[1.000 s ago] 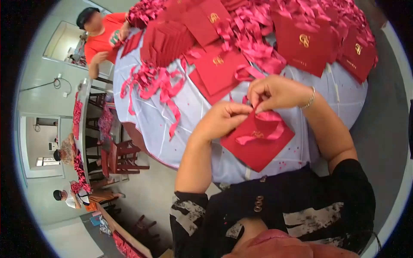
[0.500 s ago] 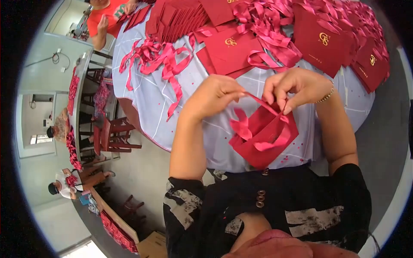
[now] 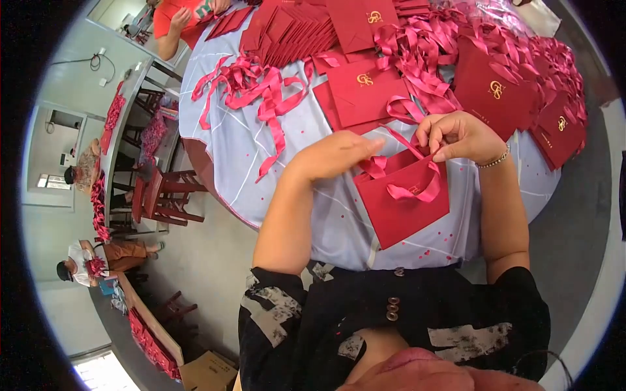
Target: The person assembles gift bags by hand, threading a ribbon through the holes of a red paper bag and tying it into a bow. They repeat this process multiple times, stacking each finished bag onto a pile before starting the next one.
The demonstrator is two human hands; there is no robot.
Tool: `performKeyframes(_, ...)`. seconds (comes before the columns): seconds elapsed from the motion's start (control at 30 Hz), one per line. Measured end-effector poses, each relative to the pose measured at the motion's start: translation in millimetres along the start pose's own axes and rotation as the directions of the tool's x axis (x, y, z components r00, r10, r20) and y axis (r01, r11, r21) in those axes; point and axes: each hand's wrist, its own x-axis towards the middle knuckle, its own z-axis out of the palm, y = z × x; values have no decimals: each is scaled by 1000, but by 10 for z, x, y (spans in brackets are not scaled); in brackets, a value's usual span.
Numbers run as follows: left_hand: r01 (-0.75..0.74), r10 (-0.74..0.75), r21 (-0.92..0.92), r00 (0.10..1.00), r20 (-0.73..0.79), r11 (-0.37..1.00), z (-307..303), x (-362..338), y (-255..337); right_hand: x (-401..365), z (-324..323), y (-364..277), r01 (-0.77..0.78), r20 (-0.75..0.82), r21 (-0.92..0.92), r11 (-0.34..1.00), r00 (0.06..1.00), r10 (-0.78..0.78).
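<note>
A small dark-red paper bag (image 3: 407, 205) with pink ribbon handles is held up over the table before me, its mouth toward the far side. My right hand (image 3: 464, 138), with a beaded bracelet at the wrist, pinches a ribbon strand at the bag's top right corner. At the top left corner, my left hand (image 3: 345, 155) has its fingers together around a pink ribbon (image 3: 375, 167); its fingertips are blurred and partly hidden. Another ribbon loop (image 3: 417, 190) hangs across the bag's front.
On the cloth-covered table (image 3: 225, 140) lie loose ribbons (image 3: 277, 98), flat red bags (image 3: 365, 91) and a stack of bags (image 3: 280, 36). More ribboned bags (image 3: 499, 85) are heaped at right. A person in orange (image 3: 173, 23) is across the table. Stools (image 3: 173, 195) stand at left.
The left hand has lowered from the raised ribbon strand to the bag's left corner. The bag has turned more upright in view. The right hand keeps its pinch at the right corner.
</note>
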Motion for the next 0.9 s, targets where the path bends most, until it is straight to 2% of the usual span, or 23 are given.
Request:
performKeyframes(0.03, -6, 6, 2, 1000, 0, 1000, 20, 1, 50, 1, -14, 11, 10, 3, -21, 1000, 1000, -10)
performKeyframes(0.1, 83, -83, 49, 996, 10, 995, 88, 24, 146, -5, -23, -30, 19, 2, -44, 999, 1000, -19)
performKeyframes(0.13, -82, 89, 80, 992, -89, 993, 105, 66, 95, -3, -4, -87, -15, 80, -21, 1000, 997, 17)
performKeyframes(0.17, -68, 87, 83, 963, -256, 994, 133, 88, 95, -4, 10, -118, -53, 159, 0, 999, 986, 52)
performKeyframes(0.2, -52, 82, 83, 906, -416, 995, 165, 93, 135, -8, 14, -93, -11, 190, -29, 1000, 982, 16)
performKeyframes(0.23, -78, 168, 186, 823, -542, 980, 90, 173, 24, -20, 12, -98, -15, 187, -26, 1000, 982, 20)
performKeyframes(0.3, 153, 146, 396, 764, -629, 905, -66, 191, -85, -29, -1, -119, 8, 259, -26, 1000, 966, -1)
performKeyframes(0.33, 184, 48, 312, 791, -610, 932, -82, 175, -82, -20, 10, -81, 40, 224, -50, 998, 974, -28)
performKeyframes(0.37, 186, 45, 313, 793, -608, 931, -48, 188, -82, -4, 16, -79, 40, 222, -47, 998, 975, -29)
performKeyframes(0.43, -211, 302, 222, 764, -570, 952, 73, 220, -47, 14, 31, -87, 22, 268, -75, 997, 963, -1)
performKeyframes(0.47, -273, 362, 243, 781, -509, 931, 107, 198, -23, 8, 48, -102, 19, 262, -72, 997, 965, 0)
performKeyframes(0.5, -274, 361, 241, 784, -505, 931, 121, 179, 11, 8, 62, -123, -19, 245, -102, 995, 969, 43)
performKeyframes(0.57, -405, 477, 320, 857, -193, 857, 131, 131, 71, 13, 81, -120, -58, 223, -126, 990, 971, 85)
performKeyframes(0.6, -298, 322, 221, 943, -79, 928, 172, 91, 130, 20, 74, -111, -42, 240, -126, 991, 968, 72)
performKeyframes(0.67, -269, 257, 244, 963, 82, 932, 229, 96, 162, 35, 66, -103, -31, 256, -125, 992, 965, 62)
performKeyframes(0.7, -344, 327, 294, 939, 107, 892, 233, 127, 123, 41, 67, -106, -10, 272, -120, 993, 961, 43)
performKeyframes(0.73, -343, 325, 289, 939, 110, 894, 221, 129, 93, 43, 70, -103, 11, 287, -114, 993, 958, 22)
performKeyframes(0.8, -268, 259, 53, 955, 144, 962, 182, 113, 77, 48, 66, -94, 22, 308, -94, 995, 951, 8)
performKeyframes(0.83, -267, 257, 52, 955, 148, 962, 189, 123, 67, 50, 62, -89, 36, 331, -79, 996, 944, -8)
performKeyframes(0.87, -251, 254, 42, 966, -58, 967, 204, 138, 46, 52, 56, -74, 35, 327, -78, 996, 945, -7)
performKeyframes(0.9, -238, 238, 31, 935, -262, 971, 214, 153, 16, 57, 48, -54, 84, 354, -46, 995, 933, -63)
